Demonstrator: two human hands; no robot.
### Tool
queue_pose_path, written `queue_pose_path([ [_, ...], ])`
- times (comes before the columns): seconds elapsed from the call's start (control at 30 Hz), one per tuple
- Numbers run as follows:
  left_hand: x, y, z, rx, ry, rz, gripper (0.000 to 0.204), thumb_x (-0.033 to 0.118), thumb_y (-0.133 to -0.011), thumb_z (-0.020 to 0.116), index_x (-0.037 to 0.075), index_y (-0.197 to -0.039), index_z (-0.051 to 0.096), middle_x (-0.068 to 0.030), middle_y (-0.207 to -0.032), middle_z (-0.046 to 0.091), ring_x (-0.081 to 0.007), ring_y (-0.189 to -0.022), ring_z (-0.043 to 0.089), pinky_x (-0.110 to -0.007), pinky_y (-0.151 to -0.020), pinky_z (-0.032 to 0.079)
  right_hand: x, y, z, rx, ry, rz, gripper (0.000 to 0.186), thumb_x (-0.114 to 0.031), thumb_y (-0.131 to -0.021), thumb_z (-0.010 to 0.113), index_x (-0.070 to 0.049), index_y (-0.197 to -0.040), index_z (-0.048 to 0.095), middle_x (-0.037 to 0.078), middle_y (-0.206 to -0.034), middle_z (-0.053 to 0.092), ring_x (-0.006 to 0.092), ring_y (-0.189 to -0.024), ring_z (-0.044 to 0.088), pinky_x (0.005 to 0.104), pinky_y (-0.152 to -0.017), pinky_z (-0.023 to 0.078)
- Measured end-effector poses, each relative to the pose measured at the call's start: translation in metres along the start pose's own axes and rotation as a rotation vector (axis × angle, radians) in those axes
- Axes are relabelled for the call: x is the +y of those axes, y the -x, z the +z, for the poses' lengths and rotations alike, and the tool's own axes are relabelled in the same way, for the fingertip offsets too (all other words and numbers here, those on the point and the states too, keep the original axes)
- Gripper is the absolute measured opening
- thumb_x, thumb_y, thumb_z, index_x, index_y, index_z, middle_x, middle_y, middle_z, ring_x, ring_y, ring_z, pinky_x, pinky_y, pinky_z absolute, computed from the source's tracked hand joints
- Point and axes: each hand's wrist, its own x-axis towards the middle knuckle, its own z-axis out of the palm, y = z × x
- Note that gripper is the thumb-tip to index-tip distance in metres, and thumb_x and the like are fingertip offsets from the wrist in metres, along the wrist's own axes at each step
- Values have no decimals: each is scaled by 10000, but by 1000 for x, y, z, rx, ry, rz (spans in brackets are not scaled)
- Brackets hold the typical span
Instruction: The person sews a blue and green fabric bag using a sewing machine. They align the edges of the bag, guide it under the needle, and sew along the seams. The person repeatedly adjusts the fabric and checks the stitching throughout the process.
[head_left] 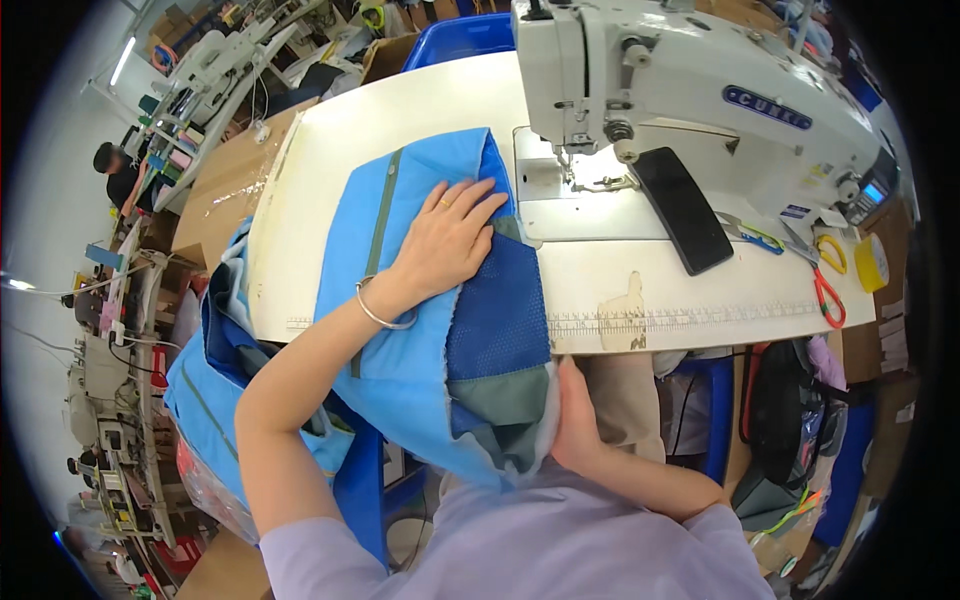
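My left hand (450,230) lies flat on a light-blue fabric piece (355,240) with a grey-green zip strip, a dark-blue mesh pocket (495,310) and grey-green lower panels, spread over the white sewing table (380,105). Its fingers are apart, near the piece's upper right edge beside the machine's needle plate (540,210). Below the table's front edge, my right hand (572,410) grips the piece's lower right edge, its fingertips partly hidden. The white sewing machine (690,70) stands at upper right, and a black phone (685,210) rests by its needle area.
Scissors (830,300) and a yellow tape roll (870,262) sit at the table's right. More blue pieces (200,390) hang at left. A blue bin (455,40) stands behind. Another person (120,170) is among machines at far left. A black bag (770,410) is at lower right.
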Motion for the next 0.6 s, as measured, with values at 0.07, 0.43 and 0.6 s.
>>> queue_pose_path([
  [0.07, -3, -8, -1, -68, 82, -58, 493, 137, -927, 565, 29, -1408, 571, -165, -1513, 535, -375, -1383, 496, -519, -1198, 346, -21, 7, 14, -61, 394, -54, 384, -303, -1063, 629, -19, -805, 641, -61, -737, 543, 53, -723, 448, 293, -627, 401],
  [0.43, -9, -46, 21, -73, 205, 31, 579, 160, -882, 538, -37, -1426, 531, -216, -1529, 503, -394, -1425, 456, -508, -1228, 318, -8, 16, -8, -189, 606, -217, 304, -183, -1037, 668, 15, -808, 662, 8, -571, 515, 96, -532, 448, 311, -493, 381],
  [0.6, -10, -80, 34, -80, 215, 132, 518, 190, -886, 528, -73, -1329, 586, -220, -1388, 590, -382, -1337, 526, -520, -1184, 367, -22, 11, -10, -197, 644, -198, 261, -165, -1039, 652, 13, -849, 658, 21, -608, 554, 125, -545, 495, 317, -527, 415],
])
